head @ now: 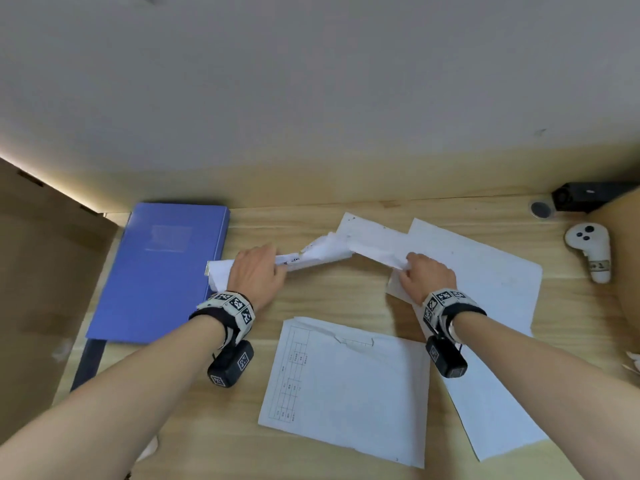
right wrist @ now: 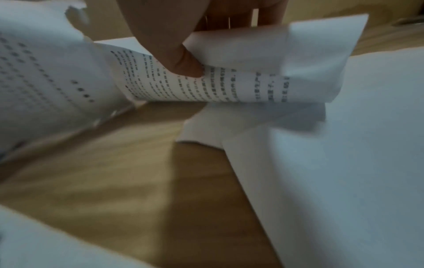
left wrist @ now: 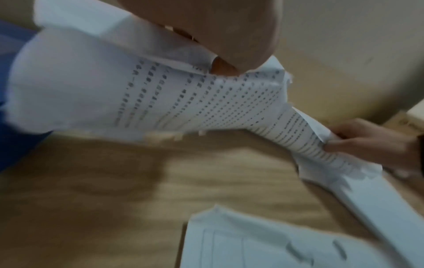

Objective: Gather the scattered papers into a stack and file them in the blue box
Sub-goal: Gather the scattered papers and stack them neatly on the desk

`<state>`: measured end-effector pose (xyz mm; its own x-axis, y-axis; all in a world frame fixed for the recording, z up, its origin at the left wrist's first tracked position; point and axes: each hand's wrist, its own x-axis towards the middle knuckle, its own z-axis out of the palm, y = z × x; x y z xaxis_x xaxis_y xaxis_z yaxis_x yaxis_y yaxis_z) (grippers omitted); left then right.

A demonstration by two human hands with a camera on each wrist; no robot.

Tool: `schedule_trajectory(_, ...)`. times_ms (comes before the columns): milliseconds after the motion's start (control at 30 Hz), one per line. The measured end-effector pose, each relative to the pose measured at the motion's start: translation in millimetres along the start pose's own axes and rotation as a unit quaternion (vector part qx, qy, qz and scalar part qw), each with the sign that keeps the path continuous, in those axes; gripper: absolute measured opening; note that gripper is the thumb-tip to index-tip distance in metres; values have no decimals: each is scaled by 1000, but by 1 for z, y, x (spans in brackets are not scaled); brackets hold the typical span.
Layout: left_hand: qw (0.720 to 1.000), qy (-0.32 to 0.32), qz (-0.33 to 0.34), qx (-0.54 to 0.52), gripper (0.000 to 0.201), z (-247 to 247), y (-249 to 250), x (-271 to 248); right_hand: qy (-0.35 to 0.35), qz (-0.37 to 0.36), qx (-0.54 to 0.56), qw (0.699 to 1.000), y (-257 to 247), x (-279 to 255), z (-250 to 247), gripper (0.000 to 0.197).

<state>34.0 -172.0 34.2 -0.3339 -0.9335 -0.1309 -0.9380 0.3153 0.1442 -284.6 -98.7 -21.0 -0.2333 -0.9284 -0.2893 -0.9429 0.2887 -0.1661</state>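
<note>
The blue box [head: 162,271] lies flat and closed at the table's left. My left hand [head: 277,266] grips a crumpled printed sheet [head: 311,256] just right of the box, its thumb [left wrist: 229,45] curled over the paper [left wrist: 160,94]. My right hand [head: 408,265] pinches a second printed sheet [head: 374,240], thumb [right wrist: 183,63] pressed on its text side [right wrist: 229,87]. Both sheets are raised off the table and meet in the middle. A form sheet [head: 346,393] lies flat at the front centre. A large blank sheet [head: 495,306] lies at the right, under my right wrist.
The wooden table [head: 346,299] ends at a wall behind. A cardboard box [head: 41,271] stands at the left. At the back right are a white controller [head: 592,251], a black device [head: 588,195] and a small round disc [head: 541,209].
</note>
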Motion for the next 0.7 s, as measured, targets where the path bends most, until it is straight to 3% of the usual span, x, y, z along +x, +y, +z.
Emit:
schedule_trajectory(100,996,19,-60,-62,13,-30,0,7,45,33,46,997,-3,1,-29,18)
schedule_trajectory(233,978,-6,-128,-163,22,-58,4,18,86,48,99,990,-5,-7,-73,35)
schedule_trajectory(333,949,-26,-171,-263,42,-65,10,20,114,58,177,976,-1,-17,-92,30)
schedule_trajectory(467,903,-71,-182,-383,66,-38,11,22,114,103,276,949,14,-35,-94,21)
schedule_trajectory(533,886,-70,-192,-416,57,-26,18,15,116,124,311,935,20,-46,-88,21)
schedule_trajectory(700,880,-102,-195,-420,35,-1,35,-6,121,162,355,913,31,-67,-69,22)
